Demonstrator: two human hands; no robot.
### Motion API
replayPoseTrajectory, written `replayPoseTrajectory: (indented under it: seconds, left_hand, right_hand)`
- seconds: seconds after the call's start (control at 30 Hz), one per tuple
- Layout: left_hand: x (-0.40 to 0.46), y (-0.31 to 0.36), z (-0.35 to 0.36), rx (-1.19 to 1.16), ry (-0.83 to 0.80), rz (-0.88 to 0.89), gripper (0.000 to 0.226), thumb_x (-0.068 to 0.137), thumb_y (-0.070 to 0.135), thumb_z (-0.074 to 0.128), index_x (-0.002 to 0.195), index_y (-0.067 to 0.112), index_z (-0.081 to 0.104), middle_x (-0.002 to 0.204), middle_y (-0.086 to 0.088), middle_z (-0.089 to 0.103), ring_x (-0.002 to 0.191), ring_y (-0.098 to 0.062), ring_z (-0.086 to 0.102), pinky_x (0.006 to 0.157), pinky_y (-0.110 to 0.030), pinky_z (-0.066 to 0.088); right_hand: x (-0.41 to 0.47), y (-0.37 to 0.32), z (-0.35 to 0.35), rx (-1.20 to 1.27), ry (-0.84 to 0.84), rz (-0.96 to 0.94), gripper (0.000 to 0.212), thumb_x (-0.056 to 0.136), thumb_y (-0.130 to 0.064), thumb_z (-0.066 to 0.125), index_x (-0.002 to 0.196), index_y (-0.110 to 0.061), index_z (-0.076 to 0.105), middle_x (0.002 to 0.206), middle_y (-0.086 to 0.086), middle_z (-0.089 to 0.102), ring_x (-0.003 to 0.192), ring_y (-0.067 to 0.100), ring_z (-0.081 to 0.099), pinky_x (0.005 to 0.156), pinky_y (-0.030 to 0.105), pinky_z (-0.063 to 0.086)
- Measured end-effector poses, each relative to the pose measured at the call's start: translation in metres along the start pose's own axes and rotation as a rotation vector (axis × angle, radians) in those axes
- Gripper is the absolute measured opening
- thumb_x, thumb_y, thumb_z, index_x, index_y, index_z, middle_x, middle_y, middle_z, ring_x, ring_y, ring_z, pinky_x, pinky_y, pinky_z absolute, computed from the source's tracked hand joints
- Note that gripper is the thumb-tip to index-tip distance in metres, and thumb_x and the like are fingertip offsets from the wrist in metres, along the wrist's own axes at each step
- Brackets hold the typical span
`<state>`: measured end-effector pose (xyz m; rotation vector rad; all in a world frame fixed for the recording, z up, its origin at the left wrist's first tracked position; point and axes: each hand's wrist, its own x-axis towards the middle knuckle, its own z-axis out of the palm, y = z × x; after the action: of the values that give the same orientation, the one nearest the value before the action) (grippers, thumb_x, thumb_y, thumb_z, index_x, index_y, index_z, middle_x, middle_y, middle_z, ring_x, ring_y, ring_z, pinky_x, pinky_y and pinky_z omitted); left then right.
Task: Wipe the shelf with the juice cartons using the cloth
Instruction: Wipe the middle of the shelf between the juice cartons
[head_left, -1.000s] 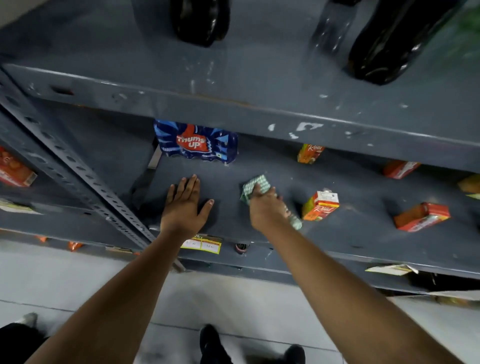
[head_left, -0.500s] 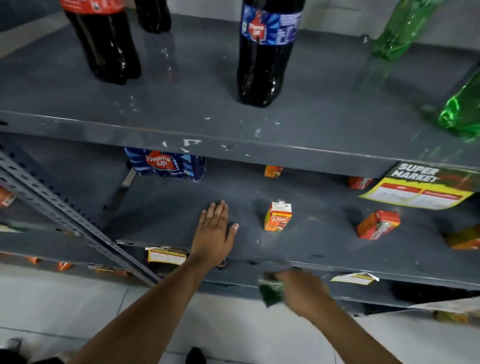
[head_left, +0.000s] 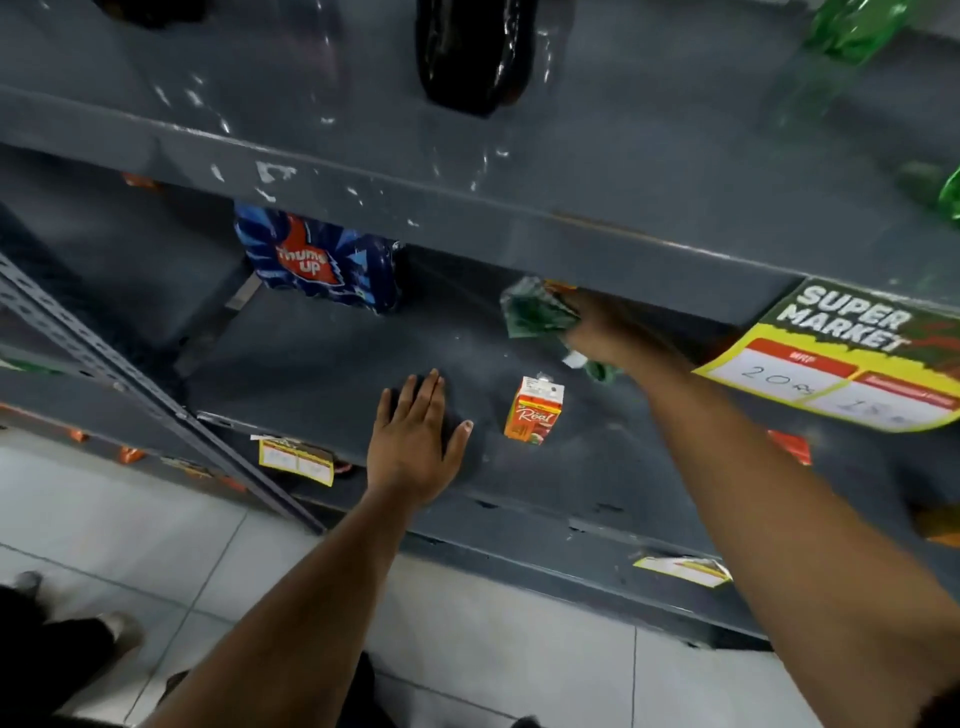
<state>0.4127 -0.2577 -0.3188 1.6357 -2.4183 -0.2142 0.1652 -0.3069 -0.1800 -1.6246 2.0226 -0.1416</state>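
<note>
Green cloth (head_left: 537, 310) bunched in the right hand (head_left: 605, 332), fingers closed around it, far back on the grey shelf (head_left: 322, 364) and just under the front lip of the shelf above. Blurred there; contact between cloth and shelf surface impossible to tell. Nearer the shelf's front edge than the cloth: one upright orange juice carton (head_left: 534, 410), apart from both hands. Left of the carton: left hand (head_left: 415, 441) pressed flat on the shelf, fingers spread and straight, gripping nothing. Farther left and back from the carton: blue Thums Up pack (head_left: 317, 260) against the rear. Right of the carton: yellow and green Super Market price sign (head_left: 852, 358) hanging from the upper shelf's edge. Above the carton, on the upper shelf: dark bottle (head_left: 472, 57) and green bottle (head_left: 852, 26). Below the carton, on the shelf's front edge: yellow price tag (head_left: 296, 460).
</note>
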Motion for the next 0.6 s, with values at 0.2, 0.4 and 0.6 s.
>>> replayPoseTrajectory:
  seconds: [0.2, 0.4, 0.6]
  left_hand:
    - [0.0, 0.0, 0.005, 0.013, 0.052, -0.001, 0.074, 0.097, 0.061, 0.022, 0.153, 0.012, 0.026, 0.161, -0.003, 0.027, 0.149, -0.023, 0.017, 0.121, -0.047, 0.01]
    - [0.0, 0.001, 0.006, 0.037, 0.03, -0.019, 0.074, 0.097, 0.063, 0.017, 0.155, 0.017, 0.019, 0.163, 0.002, 0.02, 0.15, -0.018, 0.01, 0.122, -0.044, 0.007]
    - [-0.001, 0.003, 0.005, 0.034, 0.026, -0.017, 0.075, 0.097, 0.064, 0.016, 0.155, 0.017, 0.02, 0.163, 0.001, 0.02, 0.15, -0.019, 0.009, 0.122, -0.045, 0.007]
  right_hand:
    - [0.032, -0.022, 0.038, -0.198, -0.297, -0.334, 0.079, 0.08, 0.024, 0.035, 0.137, -0.029, 0.049, 0.156, -0.005, 0.03, 0.142, 0.022, 0.029, 0.083, 0.011, 0.037]
    - [0.021, 0.031, 0.042, -0.202, -0.24, -0.349, 0.059, 0.089, 0.012, 0.048, 0.136, -0.023, 0.052, 0.158, -0.001, 0.025, 0.146, 0.024, 0.02, 0.113, 0.026, 0.016]
    - [-0.023, 0.076, 0.033, -0.039, -0.174, -0.209, 0.065, 0.082, 0.017, 0.049, 0.125, -0.03, 0.062, 0.154, -0.003, 0.034, 0.14, 0.02, 0.035, 0.112, 0.032, 0.033]
